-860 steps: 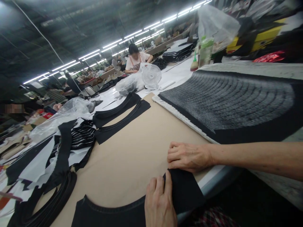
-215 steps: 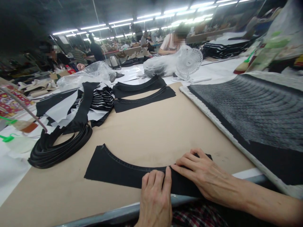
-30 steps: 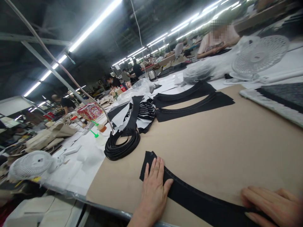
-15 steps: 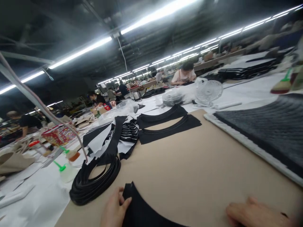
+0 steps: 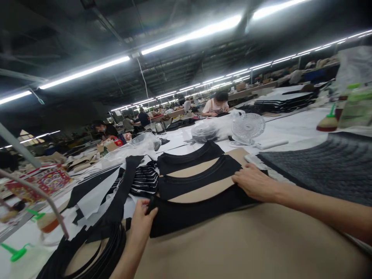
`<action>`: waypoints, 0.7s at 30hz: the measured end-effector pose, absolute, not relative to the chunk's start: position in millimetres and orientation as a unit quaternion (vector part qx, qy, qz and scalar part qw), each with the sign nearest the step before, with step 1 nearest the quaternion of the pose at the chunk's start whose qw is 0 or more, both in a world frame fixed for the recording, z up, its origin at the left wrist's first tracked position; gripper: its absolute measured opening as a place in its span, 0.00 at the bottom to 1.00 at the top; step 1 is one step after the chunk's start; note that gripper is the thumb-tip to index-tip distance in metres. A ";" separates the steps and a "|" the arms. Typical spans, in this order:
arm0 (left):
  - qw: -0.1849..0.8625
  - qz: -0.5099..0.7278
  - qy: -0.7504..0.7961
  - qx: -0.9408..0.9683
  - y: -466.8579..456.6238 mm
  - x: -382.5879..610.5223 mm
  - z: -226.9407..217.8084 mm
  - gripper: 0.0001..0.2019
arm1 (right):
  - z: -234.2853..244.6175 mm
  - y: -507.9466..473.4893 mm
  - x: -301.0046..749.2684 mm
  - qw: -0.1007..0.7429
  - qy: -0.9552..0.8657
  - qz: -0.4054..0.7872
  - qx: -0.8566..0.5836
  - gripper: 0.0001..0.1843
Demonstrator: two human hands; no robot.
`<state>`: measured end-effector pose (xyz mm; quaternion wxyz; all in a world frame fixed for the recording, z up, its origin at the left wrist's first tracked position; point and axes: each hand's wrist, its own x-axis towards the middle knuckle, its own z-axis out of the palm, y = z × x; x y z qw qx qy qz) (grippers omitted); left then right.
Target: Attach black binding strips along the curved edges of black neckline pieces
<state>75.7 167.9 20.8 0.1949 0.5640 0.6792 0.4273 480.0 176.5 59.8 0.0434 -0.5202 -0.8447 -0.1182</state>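
Between my hands stretches a curved black fabric piece (image 5: 197,212), just above or on the tan board (image 5: 226,244). My left hand (image 5: 142,217) pinches its left end, thumb on top. At the right end my right hand (image 5: 255,183) grips it, with the fingertips partly hidden. Beyond it lie two similar black pieces, a nearer one (image 5: 200,181) and a farther one (image 5: 188,158), in a row on the board. A coil of black strips (image 5: 112,248) sits left of my left forearm, near a pile of black and white pieces (image 5: 143,178).
Dark grey layered sheets (image 5: 316,159) are stacked on the right. A small white fan (image 5: 248,128) stands behind the board. Glue bottles with green nozzles, one amber (image 5: 48,223) and one whitish (image 5: 24,259), stand at left near a metal pole (image 5: 43,190). Another person (image 5: 213,106) works farther back.
My left hand has carried the black piece forward, up beside the two others. My right hand has come from the lower right onto its right end. The view has shifted.
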 end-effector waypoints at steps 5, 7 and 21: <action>0.114 0.393 0.712 0.570 241.4 101.0 28.9 0.20 | 61.5 254.2 475.6 0.033 -0.826 -0.160 -0.540 0.13; 0.072 0.375 0.725 0.573 254.1 109.3 29.6 0.21 | 58.0 274.0 470.2 0.035 -0.820 -0.170 -0.545 0.14; -0.073 0.253 0.578 0.772 207.8 123.9 -49.7 0.22 | 65.0 177.4 526.1 0.009 -0.790 -0.044 -0.611 0.18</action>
